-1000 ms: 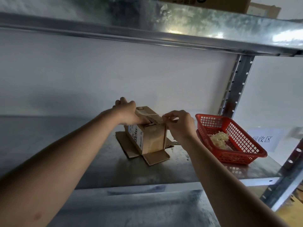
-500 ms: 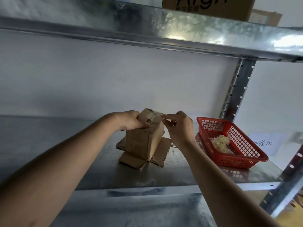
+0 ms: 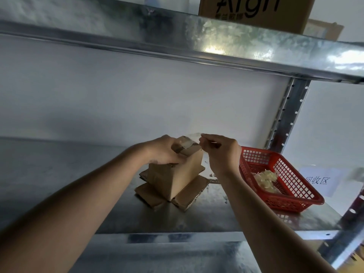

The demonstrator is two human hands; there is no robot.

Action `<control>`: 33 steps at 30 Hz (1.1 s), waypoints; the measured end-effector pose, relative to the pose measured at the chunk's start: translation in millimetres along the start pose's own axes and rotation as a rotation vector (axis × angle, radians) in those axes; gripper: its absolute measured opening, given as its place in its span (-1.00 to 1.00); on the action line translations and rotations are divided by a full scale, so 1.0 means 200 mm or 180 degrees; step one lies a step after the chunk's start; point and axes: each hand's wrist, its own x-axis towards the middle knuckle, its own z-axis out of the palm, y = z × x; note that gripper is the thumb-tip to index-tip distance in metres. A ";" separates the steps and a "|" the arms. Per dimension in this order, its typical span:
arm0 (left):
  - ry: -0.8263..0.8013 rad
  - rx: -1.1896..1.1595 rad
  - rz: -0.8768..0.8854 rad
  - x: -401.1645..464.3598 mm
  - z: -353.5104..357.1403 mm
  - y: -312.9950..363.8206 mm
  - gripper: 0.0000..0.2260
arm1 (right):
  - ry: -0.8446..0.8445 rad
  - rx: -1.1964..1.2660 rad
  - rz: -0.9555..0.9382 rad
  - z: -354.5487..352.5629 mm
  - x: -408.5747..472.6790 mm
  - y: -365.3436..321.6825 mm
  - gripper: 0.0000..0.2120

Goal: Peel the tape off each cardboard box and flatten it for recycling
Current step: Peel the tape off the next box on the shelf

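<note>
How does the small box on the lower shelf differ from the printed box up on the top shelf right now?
The small box stands with its bottom flaps splayed open on the shelf; the printed box looks closed, though only partly in view. The small box is plain on its visible faces and has clear tape being peeled by the right hand while the left hand steadies it; the printed box bears black lettering and sits untouched. Both are brown cardboard.

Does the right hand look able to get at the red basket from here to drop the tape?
Probably yes. The right hand pinches the clear tape above the cardboard box, and the red basket sits just beside it on the shelf, open-topped, nothing between them.
</note>
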 end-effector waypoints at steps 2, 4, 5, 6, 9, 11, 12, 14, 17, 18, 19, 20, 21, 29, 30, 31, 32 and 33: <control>-0.0113 0.0136 -0.0083 -0.01 -0.03 0.00 -0.28 | 0.0059 0.0452 0.0259 0.00 0.00 0.00 -0.83; -0.0174 0.0157 -0.0096 -0.02 -0.05 0.01 -0.33 | 0.0090 0.0579 0.0366 -0.01 0.00 0.00 -0.70; -0.0189 0.0117 -0.0087 -0.03 -0.05 0.01 -0.38 | 0.0080 0.0537 0.0366 -0.02 0.01 0.00 -0.63; -0.0201 0.0067 -0.0089 -0.03 -0.06 0.01 -0.42 | 0.0064 0.0463 0.0337 -0.02 0.01 0.00 -0.60; -0.0260 -0.0056 -0.0103 -0.03 -0.06 0.00 -0.40 | -0.0155 0.0041 0.0129 -0.02 0.03 0.02 -0.67; -0.0305 -0.0144 -0.0089 -0.03 -0.06 0.00 -0.38 | -0.0301 -0.0166 -0.0027 -0.01 0.03 0.02 -0.83; -0.0308 -0.0184 -0.0077 -0.03 -0.05 0.00 -0.37 | -0.0363 -0.0208 -0.0099 0.00 0.03 0.02 -0.92; -0.0302 -0.0208 -0.0023 -0.04 -0.05 -0.01 -0.36 | -0.0462 -0.0332 -0.0304 0.02 0.03 0.03 -0.90; -0.0359 -0.0307 0.0017 -0.04 -0.04 -0.02 -0.56 | -0.0695 -0.0431 -0.0384 0.05 0.04 0.05 -0.90; -0.0389 -0.0303 0.0013 -0.05 -0.04 -0.02 -0.63 | -0.0835 -0.0580 -0.0421 0.06 0.04 0.05 -0.94; -0.0410 -0.0315 0.0019 -0.05 -0.04 -0.02 -0.65 | -0.1001 -0.0816 -0.0500 0.07 0.05 0.05 -0.92; -0.0412 -0.0340 0.0039 -0.04 -0.04 -0.02 -0.66 | -0.1213 -0.1028 -0.0589 0.08 0.05 0.05 -0.88; -0.0400 -0.0377 0.0077 -0.03 -0.03 -0.03 -0.64 | -0.1411 -0.1179 -0.0652 0.09 0.04 0.04 -0.84; -0.0476 -0.0287 0.0209 -0.06 -0.05 -0.06 -0.40 | -0.0942 -0.0624 -0.0314 0.07 0.03 -0.01 -0.73; -0.0492 -0.0274 0.0217 -0.06 -0.06 -0.06 -0.39 | -0.0939 -0.0534 -0.0254 0.07 0.04 -0.01 -0.65; -0.0502 -0.0238 0.0216 -0.06 -0.06 -0.07 -0.37 | -0.0963 -0.0543 -0.0244 0.06 0.04 -0.02 -0.62; -0.0498 -0.0186 0.0210 -0.06 -0.06 -0.07 -0.34 | -0.0986 -0.0598 -0.0271 0.06 0.04 -0.02 -0.64; -0.0485 -0.0129 0.0208 -0.06 -0.07 -0.06 -0.32 | -0.0981 -0.0692 -0.0320 0.06 0.03 -0.03 -0.68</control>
